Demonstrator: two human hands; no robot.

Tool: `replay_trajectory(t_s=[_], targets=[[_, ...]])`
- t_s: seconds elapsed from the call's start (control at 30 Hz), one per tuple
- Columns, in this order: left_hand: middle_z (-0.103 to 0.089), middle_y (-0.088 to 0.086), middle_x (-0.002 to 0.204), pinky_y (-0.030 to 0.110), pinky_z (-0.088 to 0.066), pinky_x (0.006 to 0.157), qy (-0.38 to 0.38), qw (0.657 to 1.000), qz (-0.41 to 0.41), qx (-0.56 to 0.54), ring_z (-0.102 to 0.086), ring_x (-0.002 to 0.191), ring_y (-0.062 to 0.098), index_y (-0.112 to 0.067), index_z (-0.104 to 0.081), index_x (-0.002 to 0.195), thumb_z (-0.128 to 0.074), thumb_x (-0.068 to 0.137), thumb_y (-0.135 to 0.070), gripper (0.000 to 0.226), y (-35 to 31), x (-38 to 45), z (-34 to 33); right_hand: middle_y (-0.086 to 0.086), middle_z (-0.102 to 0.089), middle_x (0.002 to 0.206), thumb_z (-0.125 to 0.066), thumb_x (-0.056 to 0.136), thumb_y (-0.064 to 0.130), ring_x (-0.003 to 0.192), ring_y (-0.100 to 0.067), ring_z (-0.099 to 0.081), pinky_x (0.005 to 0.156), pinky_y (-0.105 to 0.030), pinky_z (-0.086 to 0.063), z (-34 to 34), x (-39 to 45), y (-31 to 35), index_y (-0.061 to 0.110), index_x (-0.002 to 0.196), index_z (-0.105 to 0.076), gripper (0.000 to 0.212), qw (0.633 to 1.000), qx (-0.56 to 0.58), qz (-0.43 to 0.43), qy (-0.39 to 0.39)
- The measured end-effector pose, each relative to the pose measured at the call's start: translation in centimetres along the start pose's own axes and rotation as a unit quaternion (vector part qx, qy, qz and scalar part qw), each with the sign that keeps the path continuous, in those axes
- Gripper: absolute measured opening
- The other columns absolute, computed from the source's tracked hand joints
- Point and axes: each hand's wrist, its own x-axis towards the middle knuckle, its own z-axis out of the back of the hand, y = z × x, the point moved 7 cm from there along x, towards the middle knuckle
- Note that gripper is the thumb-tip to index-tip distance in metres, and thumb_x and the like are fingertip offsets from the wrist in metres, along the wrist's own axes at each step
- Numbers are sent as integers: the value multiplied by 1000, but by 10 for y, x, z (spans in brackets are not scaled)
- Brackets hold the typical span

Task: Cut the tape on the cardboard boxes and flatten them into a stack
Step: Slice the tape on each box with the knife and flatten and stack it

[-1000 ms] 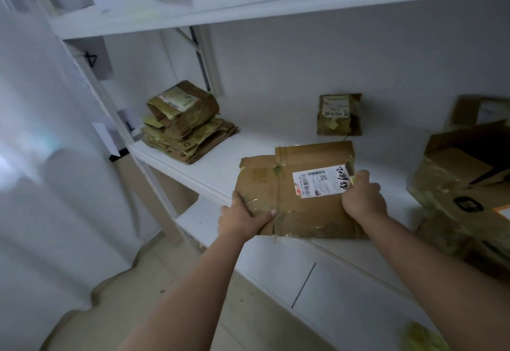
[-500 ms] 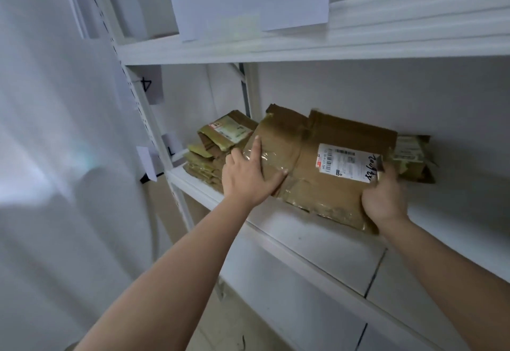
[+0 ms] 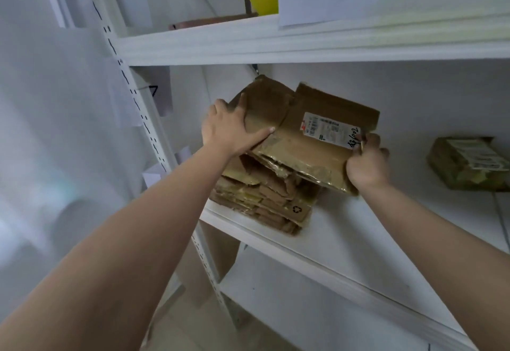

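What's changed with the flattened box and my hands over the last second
The flattened box was carried left along the shelf and now rests on the stack of flattened cardboard. The left hand shifted from the box's near edge to lie flat on top. The right hand still grips the right edge. The small taped box stayed put.

Single head-worn view: looked forward, slightly down along both forearms, close to white shelf [image 3: 345, 229] (wide-angle, edges bowed).

Flattened box [image 3: 309, 135] atop cardboard stack [image 3: 265, 199]
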Motion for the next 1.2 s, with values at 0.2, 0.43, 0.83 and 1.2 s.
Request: replay_trajectory(t_s=[0.2, 0.43, 0.83, 1.2], targets=[[-40, 22, 130, 44, -39, 97, 31, 999, -14, -16, -39, 122, 41, -30, -22, 152, -36, 73, -87, 98, 40, 39, -30, -21, -37, 130, -33, 98, 15, 111, -41, -50, 96, -40, -39, -51, 4, 15, 13, 136, -33, 38, 1000, -7, -18, 15], [-38, 23, 136, 44, -38, 99, 131, 991, 21, -5, -40, 125, 40, -29, -13, 153, -34, 74, -87, 101, 84, 31, -107, -20, -25, 142, -41, 96, 22, 130, -41, -28, 107, -44, -27, -86, 10, 18, 21, 141, -35, 46, 966, -251, 30, 47], [4, 17, 160, 61, -4, 115, 228, 971, -74, 10, 6, 146, 42, -26, -27, 150, -41, 89, -66, 74, 50, 28, -136, 3, 5, 160, -25, 102, 33, 146, -30, 11, 112, -63, -4, -162, 7, 5, 39, 149, -10, 50, 897, -354, 145, 223], [14, -2, 161, 69, 5, 108, 256, 961, -77, -65, 18, 145, 35, -48, 4, 149, -8, 89, -75, 67, -4, 3, -210, 4, 1, 160, -28, 101, 36, 147, -27, 9, 115, -57, -2, -174, 8, -16, 37, 149, -15, 50, 903, -338, 171, 202]])
